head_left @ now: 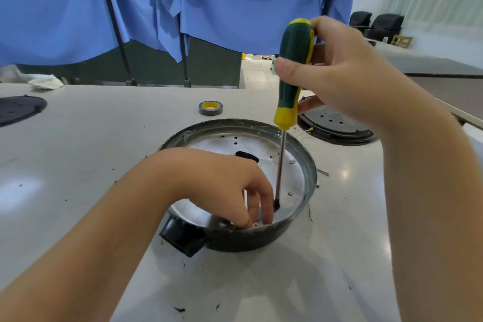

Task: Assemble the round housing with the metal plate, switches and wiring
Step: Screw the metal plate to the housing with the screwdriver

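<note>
green-and-yellow screwdriver [294,70], silver metal plate [264,146], black housing [248,242], grey-and-yellow tape roll [210,108], blue cloth [235,0]

— What is worn on the arms?
— Nothing: both forearms are seen bare to the frame edge.
— On the left hand [235,185] and right hand [339,70]?
— No gloves, rings or watch are noted.

grey tape roll [210,108] on white table [104,138], blue cloth [235,2], black chairs [376,24]
</note>
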`<state>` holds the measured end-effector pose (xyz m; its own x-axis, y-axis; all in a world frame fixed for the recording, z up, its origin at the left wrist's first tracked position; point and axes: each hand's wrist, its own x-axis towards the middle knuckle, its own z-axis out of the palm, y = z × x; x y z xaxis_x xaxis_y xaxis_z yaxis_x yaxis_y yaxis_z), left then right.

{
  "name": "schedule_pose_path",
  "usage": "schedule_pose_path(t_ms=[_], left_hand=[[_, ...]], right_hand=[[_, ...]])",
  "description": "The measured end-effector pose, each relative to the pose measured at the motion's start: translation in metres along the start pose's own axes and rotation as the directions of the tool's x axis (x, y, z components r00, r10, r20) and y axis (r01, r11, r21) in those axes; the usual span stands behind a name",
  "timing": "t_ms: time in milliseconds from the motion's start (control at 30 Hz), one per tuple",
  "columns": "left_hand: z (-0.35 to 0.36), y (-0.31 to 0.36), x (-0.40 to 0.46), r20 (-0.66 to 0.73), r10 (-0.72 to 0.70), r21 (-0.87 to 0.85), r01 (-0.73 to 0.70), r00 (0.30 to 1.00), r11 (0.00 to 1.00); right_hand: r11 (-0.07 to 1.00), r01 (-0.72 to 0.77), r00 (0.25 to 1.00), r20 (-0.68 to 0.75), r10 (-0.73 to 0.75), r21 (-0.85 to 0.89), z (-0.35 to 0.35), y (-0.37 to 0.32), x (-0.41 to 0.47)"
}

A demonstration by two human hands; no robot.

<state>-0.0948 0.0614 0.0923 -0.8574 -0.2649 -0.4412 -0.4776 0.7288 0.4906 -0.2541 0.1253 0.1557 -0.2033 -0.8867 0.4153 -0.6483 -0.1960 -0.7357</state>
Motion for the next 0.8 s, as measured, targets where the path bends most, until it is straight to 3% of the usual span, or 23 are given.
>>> schedule_pose_path(t_ms=[400, 800], left_hand=[[0.007, -0.001, 0.004, -0.148, -0.045, 0.043, 0.052, 0.988, 0.998], [0.007, -0.002, 0.005, -0.149, -0.057, 0.044, 0.064, 0.987, 0.997]], right_hand=[[0.995, 0.102, 0.994, 0.046, -0.102, -0.013, 0.005, -0.005, -0.011], [0.99, 0.127, 0.982, 0.146, -0.118, -0.054, 0.007, -0.002, -0.017]])
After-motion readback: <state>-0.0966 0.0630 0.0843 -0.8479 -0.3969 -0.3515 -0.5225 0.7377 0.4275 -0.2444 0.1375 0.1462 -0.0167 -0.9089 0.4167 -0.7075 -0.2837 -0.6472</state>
